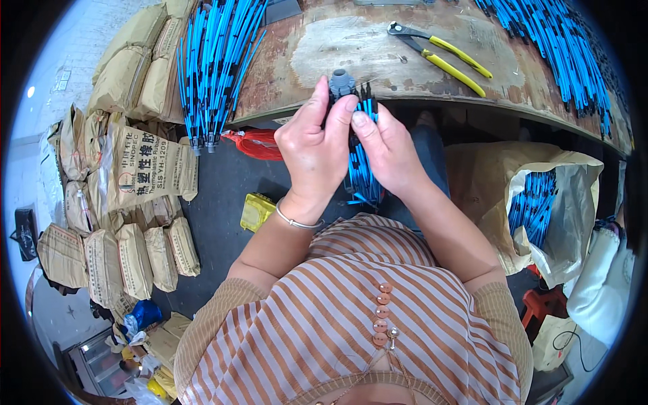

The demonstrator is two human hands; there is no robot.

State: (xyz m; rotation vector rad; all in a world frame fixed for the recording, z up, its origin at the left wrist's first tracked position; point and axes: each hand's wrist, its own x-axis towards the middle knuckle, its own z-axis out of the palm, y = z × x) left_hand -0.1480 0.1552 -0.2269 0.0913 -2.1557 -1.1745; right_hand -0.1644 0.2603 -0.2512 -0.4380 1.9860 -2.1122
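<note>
In front of my chest, just off the table's near edge, my two hands meet. My left hand (314, 138) is closed around a grey ribbed plastic fitting (341, 82), whose round top sticks up past the thumb. My right hand (389, 147) pinches thin blue strands with black ends (362, 169) beside the fitting, thumb near the left thumb. The strands run down between my palms, and their black tips show above the right thumb. Fingers behind the bundle are hidden, so how strands and fitting join cannot be seen.
Yellow-handled end-cutting pliers (442, 59) lie on the worn wooden table (324, 47). Blue strand bundles lie at the table's left (219, 64) and right (557, 50). An open paper sack (472, 182) holds more strands. Brown sacks (138, 162), a yellow container (257, 212) and a red bag (255, 144) are leftward.
</note>
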